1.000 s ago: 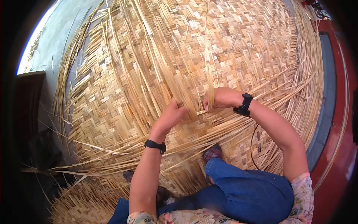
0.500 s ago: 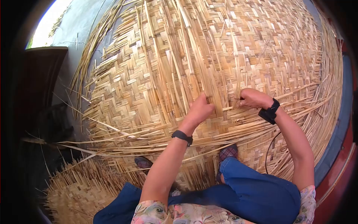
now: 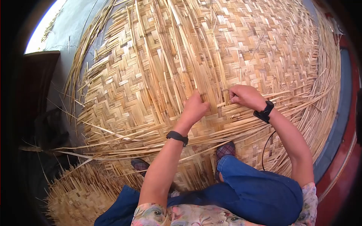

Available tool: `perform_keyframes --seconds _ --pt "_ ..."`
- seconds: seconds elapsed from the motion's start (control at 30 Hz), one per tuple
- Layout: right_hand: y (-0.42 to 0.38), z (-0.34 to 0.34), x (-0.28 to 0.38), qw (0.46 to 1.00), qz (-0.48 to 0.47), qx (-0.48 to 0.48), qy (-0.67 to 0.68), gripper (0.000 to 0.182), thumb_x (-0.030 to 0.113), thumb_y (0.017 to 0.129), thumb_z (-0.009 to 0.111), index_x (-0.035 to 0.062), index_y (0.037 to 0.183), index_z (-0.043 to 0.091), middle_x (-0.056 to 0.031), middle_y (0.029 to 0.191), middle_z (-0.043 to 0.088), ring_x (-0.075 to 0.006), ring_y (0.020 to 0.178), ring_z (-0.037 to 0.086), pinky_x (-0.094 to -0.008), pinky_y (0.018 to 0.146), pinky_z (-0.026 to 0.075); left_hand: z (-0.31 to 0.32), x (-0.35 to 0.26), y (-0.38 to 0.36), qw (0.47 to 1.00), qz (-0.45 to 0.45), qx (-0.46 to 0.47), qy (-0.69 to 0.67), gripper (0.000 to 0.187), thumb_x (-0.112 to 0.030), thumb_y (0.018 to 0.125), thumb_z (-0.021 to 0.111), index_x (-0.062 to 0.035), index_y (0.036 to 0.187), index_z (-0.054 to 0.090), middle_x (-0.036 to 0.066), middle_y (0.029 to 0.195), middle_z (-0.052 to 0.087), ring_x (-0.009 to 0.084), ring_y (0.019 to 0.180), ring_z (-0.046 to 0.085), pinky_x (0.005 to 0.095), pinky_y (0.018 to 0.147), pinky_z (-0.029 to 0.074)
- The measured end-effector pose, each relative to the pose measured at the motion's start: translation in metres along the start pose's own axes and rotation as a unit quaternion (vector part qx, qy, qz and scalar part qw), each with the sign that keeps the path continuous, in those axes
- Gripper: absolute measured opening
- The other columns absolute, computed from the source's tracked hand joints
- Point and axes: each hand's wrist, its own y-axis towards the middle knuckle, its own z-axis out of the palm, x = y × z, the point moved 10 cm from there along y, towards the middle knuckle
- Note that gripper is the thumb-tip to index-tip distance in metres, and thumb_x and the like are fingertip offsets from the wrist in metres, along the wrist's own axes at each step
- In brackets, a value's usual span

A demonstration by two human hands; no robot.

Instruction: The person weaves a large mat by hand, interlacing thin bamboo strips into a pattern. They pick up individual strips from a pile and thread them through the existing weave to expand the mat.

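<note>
A large woven mat (image 3: 260, 56) of straw-coloured, split reed or cane strips spreads under both hands. My left hand (image 3: 195, 107) is closed at the loose lengthwise strips (image 3: 181, 60) near the weaving edge, its fingertips down among them. Just to the right, my right hand (image 3: 246, 96) is closed in a pinch at a thin strip; its fingertips are partly hidden. Between the hands, upright strips meet crosswise strips (image 3: 241, 126), which run in a loose bundle on the near side of the hands.
My shoes (image 3: 226, 148) are on the mat. Another woven piece with ragged ends (image 3: 83, 192) lies at lower left. Loose strip ends (image 3: 88, 41) stick out along the left edge. A dark wooden piece of furniture (image 3: 39, 83) stands at left, and a red surface (image 3: 333, 180) borders the right.
My right hand has moved left, closer to my left hand. My left hand stays closed at nearly the same spot on the mat. The whole view has shifted slightly.
</note>
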Motion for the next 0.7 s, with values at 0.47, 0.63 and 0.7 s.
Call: perform_keyframes --seconds 0.47,0.63,0.7 --pt "-0.01 0.001 0.019 0.993 -0.064 -0.034 -0.092 0.018 0.017 0.089 0.07 0.0062 0.092 0.056 -0.0132 0.088 0.063 -0.0366 0.087 0.063 -0.047 0.075 0.05 0.001 0.008 -0.01 0.991 0.088 -0.09 0.036 0.052 0.001 0.075 0.076 0.0004 0.124 0.058 0.014 0.098 0.073 0.0236 0.091 0.07 0.0381 0.083 0.054" --pt "-0.006 0.015 0.009 0.991 -0.054 -0.041 -0.117 0.018 0.019 0.089 0.07 0.0065 0.094 0.057 -0.0128 0.089 0.064 -0.0359 0.089 0.064 -0.0473 0.075 0.051 0.0 0.005 -0.011 0.99 0.097 -0.086 0.058 0.05 0.004 0.077 0.076 0.0012 0.124 0.058 0.015 0.098 0.073 0.0221 0.089 0.072 0.0351 0.079 0.058" --pt "-0.008 0.017 0.005 0.992 -0.049 -0.042 -0.111 0.018 0.018 0.089 0.07 0.0065 0.094 0.057 -0.0126 0.089 0.065 -0.0358 0.089 0.064 -0.0471 0.075 0.051 0.001 0.004 -0.011 0.99 0.09 -0.076 0.074 0.051 0.005 0.078 0.075 0.001 0.125 0.057 0.014 0.099 0.073 0.0214 0.088 0.072 0.035 0.079 0.058"
